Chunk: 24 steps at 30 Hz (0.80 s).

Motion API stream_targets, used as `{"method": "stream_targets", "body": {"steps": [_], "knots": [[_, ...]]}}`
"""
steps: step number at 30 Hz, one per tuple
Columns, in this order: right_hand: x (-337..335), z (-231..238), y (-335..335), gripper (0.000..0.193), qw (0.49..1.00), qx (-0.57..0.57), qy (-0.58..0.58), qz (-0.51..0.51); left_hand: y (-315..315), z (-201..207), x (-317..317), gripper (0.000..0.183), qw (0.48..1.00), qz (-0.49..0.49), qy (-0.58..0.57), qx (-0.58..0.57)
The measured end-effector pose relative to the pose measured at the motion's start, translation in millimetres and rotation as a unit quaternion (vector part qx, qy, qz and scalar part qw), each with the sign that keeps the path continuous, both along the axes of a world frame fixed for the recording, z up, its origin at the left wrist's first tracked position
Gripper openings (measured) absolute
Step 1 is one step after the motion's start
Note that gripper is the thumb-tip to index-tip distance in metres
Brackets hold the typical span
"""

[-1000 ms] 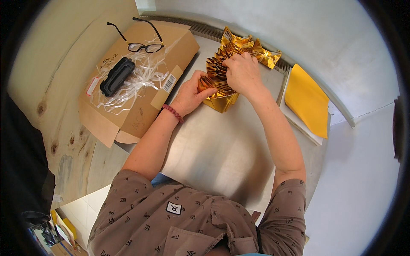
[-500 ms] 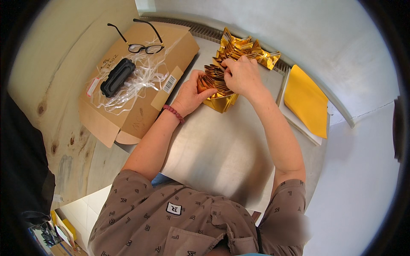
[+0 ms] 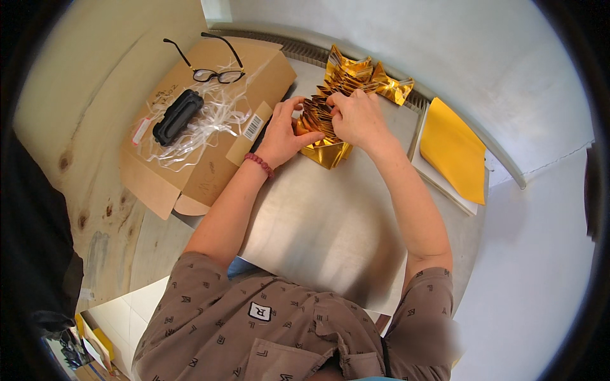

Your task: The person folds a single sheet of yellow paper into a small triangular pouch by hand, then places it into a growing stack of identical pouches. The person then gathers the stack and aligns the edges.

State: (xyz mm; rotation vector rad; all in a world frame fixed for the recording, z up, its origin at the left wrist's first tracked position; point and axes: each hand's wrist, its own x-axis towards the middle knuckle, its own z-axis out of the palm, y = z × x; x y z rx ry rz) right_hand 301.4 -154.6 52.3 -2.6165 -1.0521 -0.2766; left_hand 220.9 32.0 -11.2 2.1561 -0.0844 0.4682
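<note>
A long stack of folded gold foil sheets [image 3: 326,153] lies on the metal tabletop, its many pleats standing up close together. My left hand [image 3: 279,134], with a red braided band at the wrist, is curved round the left side of the stack. Its thumb lies across the pleats and its fingers are bent at the far side. My right hand [image 3: 361,119] is closed over the middle of the stack, thumb and index finger pinching at the folds. The palm hides part of the foil. More shiny gold foil pieces [image 3: 393,84] fan out beyond that hand.
At the left is a cardboard box [image 3: 219,162], bearing black-framed glasses [image 3: 218,76], a black oblong case [image 3: 178,117] and white shredded strips [image 3: 213,127]. A yellow sheet [image 3: 452,149] rests on a white pad at the right. The metal tabletop [image 3: 305,222] stretches toward me.
My left hand's fingers have loosened and lifted slightly off the stack's side. My right hand has shifted a little nearer along the folds. The far foil pieces have settled slightly.
</note>
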Motion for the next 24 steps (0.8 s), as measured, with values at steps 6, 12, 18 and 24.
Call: {"method": "stream_targets", "body": {"steps": [6,12,18,24], "knots": [[-2,0,-1,0.028,1.000,-0.022,0.017,-0.014,2,0,9,0.085,0.991,-0.034,0.088,-0.091],[-4,5,0,0.028,0.999,-0.031,0.041,-0.017,2,-10,15,0.071,0.992,-0.042,0.055,-0.102],[-5,8,-3,0.027,0.997,-0.031,0.061,-0.018,3,-1,18,0.064,0.990,-0.047,0.105,-0.080],[1,-1,-7,0.029,0.999,0.023,0.010,-0.028,2,6,18,0.064,0.991,-0.053,0.098,-0.073]]}}
